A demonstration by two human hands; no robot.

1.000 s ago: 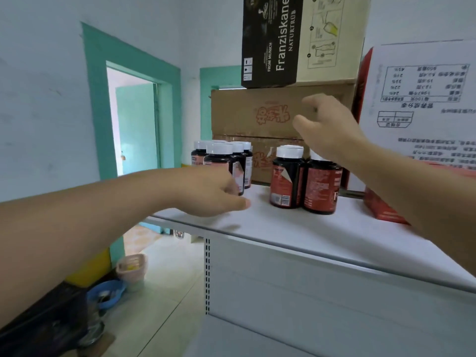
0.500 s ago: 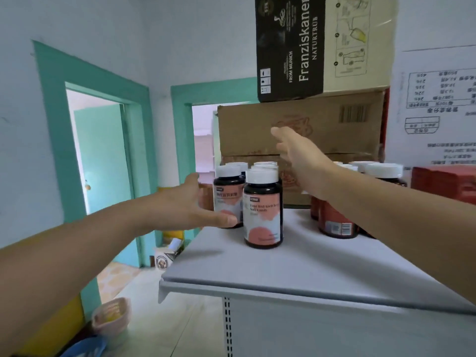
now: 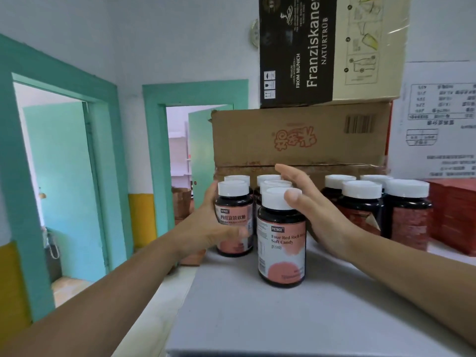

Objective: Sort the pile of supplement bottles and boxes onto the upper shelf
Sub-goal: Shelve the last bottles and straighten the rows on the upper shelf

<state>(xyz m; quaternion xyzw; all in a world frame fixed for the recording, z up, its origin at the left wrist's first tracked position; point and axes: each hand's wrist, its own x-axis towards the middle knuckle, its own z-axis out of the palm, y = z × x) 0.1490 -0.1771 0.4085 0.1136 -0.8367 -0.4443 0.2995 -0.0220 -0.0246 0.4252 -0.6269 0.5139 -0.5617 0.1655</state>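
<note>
Stacked at the back of the white upper shelf point(image 3: 257, 318): a Franziskaner carton point(image 3: 329, 47) atop a brown carton point(image 3: 296, 135). Ranged upright in front, red boxes point(image 3: 453, 215) at far right, red-labelled bottles point(image 3: 360, 210) beside them, pink-labelled bottles point(image 3: 274, 185) at left. Left hand point(image 3: 206, 228) wrapped round the left front bottle point(image 3: 233, 220), thumb across its label, fingers curled behind. Right hand point(image 3: 309, 210) flat along the cluster's right side, fingers straight and together, thumb against the white cap of the nearest bottle point(image 3: 282, 243).
</note>
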